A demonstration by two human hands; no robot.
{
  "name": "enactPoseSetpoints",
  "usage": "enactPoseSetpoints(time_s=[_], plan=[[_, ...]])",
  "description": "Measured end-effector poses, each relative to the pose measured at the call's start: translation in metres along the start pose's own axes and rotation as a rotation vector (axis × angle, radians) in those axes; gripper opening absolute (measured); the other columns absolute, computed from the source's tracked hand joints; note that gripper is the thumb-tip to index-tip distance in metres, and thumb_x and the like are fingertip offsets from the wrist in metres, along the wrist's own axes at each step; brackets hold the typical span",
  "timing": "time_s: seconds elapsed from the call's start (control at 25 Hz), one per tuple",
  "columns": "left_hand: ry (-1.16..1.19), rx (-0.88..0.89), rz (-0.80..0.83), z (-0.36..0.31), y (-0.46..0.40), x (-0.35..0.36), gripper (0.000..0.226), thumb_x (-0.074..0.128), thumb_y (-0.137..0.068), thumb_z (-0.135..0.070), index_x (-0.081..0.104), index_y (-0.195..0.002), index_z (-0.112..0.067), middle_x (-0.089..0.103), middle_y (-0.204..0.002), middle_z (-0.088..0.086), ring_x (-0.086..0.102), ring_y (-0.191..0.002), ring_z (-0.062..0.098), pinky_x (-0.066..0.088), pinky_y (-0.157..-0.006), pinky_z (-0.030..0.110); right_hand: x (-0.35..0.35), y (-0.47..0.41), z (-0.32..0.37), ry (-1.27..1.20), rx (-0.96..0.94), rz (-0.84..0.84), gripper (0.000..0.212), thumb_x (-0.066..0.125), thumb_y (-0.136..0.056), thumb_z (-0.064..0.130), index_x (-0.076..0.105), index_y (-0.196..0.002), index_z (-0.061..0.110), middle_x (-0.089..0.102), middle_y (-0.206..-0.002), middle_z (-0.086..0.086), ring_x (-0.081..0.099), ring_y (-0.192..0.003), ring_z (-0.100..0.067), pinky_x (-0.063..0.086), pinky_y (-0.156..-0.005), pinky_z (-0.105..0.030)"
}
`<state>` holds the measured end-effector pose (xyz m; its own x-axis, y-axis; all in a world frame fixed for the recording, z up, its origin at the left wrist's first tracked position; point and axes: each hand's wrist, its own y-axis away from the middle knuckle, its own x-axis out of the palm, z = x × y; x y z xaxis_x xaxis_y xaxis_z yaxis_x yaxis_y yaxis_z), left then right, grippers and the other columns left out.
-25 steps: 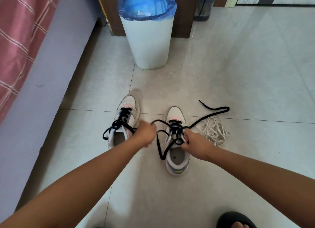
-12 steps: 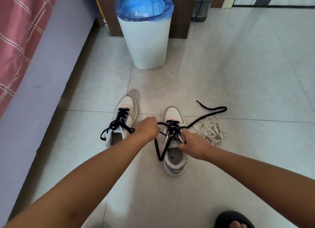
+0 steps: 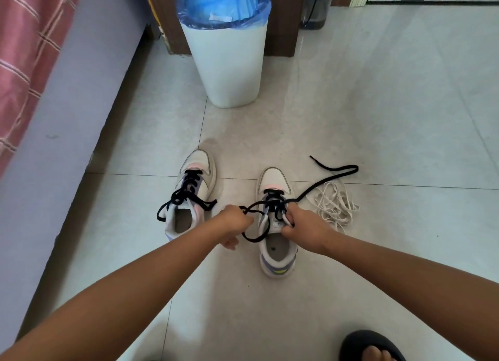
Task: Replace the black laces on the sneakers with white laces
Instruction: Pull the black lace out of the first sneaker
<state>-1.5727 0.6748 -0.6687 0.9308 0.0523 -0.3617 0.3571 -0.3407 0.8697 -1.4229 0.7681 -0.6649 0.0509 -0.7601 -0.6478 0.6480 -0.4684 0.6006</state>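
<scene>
Two white sneakers stand side by side on the tiled floor. The left sneaker [image 3: 193,195] is fully laced in black. The right sneaker [image 3: 275,223] has its black lace [image 3: 324,178] partly pulled out, one end trailing to the right across the floor. My left hand [image 3: 232,224] grips a loop of that black lace just left of the shoe. My right hand [image 3: 299,224] holds the shoe's tongue at the top eyelets. A pile of white laces [image 3: 334,205] lies right of the shoe.
A white bin [image 3: 229,63] with a blue liner stands behind the shoes, in front of a wooden cabinet. A bed side [image 3: 54,123] with a red checked cover runs along the left. A foot in a black slipper [image 3: 370,347] shows at bottom right.
My left hand moved right, closer to the right sneaker, still holding the black lace. My right hand stayed on the shoe's tongue. The lace loop between the hands slackened.
</scene>
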Motion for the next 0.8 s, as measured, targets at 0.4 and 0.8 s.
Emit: enactPoseSetpoints(time_s=[0.4, 0.8], plan=[[-0.434, 0.374, -0.345, -0.023, -0.017, -0.017, 0.020, 0.034, -0.098, -0.014, 0.052, -0.103, -0.005, 0.057, -0.106, 0.019, 0.057, -0.096, 0.034, 0.041, -0.070, 0.034, 0.000, -0.001, -0.002, -0.008, 0.015, 0.016, 0.024, 0.052, -0.087, 0.022, 0.030, -0.076, 0.023, 0.043, -0.070, 0.003, 0.046, -0.073, -0.023, 0.032, -0.057, -0.031], [-0.492, 0.378, -0.612, -0.046, -0.012, -0.116, 0.023, 0.041, -0.099, -0.023, 0.052, -0.107, -0.005, 0.057, -0.115, 0.018, 0.054, -0.096, 0.029, 0.040, -0.077, 0.034, 0.004, 0.003, -0.011, -0.088, 0.031, -0.043, 0.028, 0.053, -0.087, 0.025, 0.029, -0.071, 0.024, 0.044, -0.070, 0.003, 0.040, -0.062, -0.015, 0.031, -0.056, -0.029]])
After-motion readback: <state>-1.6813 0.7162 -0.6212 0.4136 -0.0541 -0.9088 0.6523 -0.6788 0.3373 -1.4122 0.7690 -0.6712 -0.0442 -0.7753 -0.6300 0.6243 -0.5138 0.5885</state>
